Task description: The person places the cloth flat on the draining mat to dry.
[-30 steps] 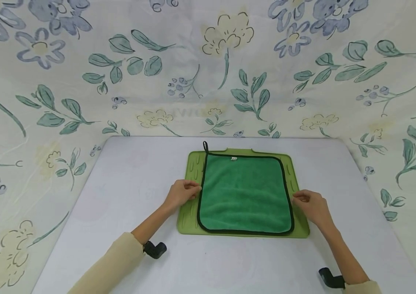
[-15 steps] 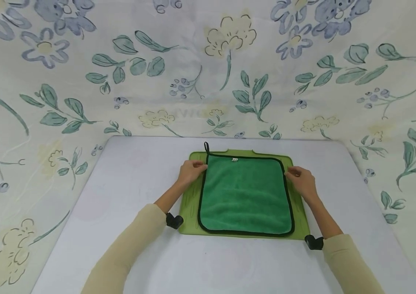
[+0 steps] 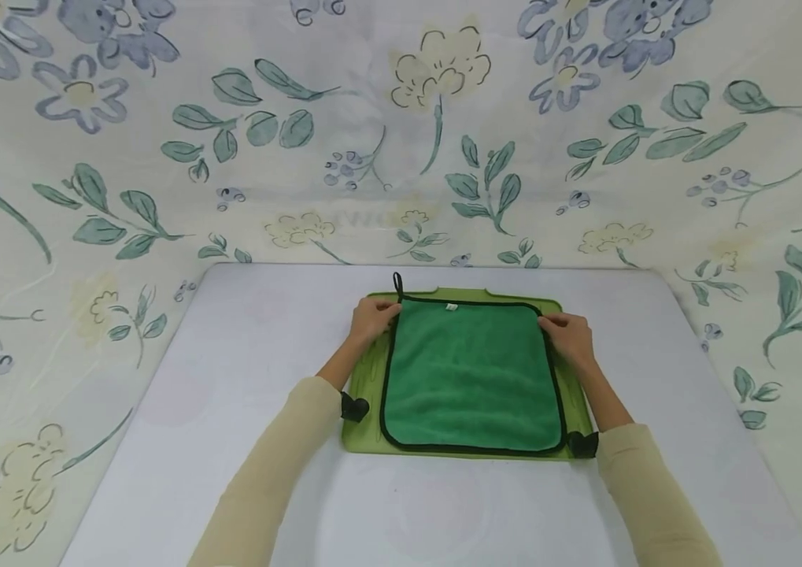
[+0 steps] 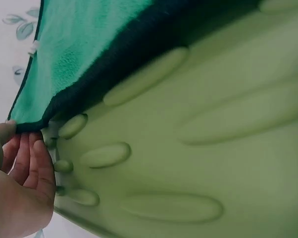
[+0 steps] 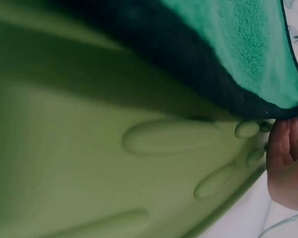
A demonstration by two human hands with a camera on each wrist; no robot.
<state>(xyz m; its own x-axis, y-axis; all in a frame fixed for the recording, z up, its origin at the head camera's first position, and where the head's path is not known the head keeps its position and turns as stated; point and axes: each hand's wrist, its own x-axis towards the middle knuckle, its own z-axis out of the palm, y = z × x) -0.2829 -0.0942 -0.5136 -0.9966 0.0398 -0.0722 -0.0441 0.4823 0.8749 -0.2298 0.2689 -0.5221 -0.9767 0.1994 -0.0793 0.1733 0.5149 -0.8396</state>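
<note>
A green cloth (image 3: 471, 374) with a black border lies spread over a lighter green board (image 3: 365, 425) that has raised oval ridges. My left hand (image 3: 372, 319) pinches the cloth's far left corner, just below its black hanging loop (image 3: 397, 283). At the far right corner, my right hand (image 3: 569, 337) pinches the border between thumb and fingers. Both wrist views show the thumb on top of the cloth (image 4: 65, 64) and the fingers under it. The cloth's edge (image 5: 188, 64) stands a little off the board there.
The board rests on a white table (image 3: 252, 339). Behind and at the sides hangs a floral-print sheet (image 3: 372, 142). A black wrist camera (image 3: 355, 407) sits on the left wrist, another black camera (image 3: 582, 445) on the right.
Both hands have slid away from me along the cloth's sides, from about its middle to the two far corners, and now pinch them. The cloth and board have stayed in place.
</note>
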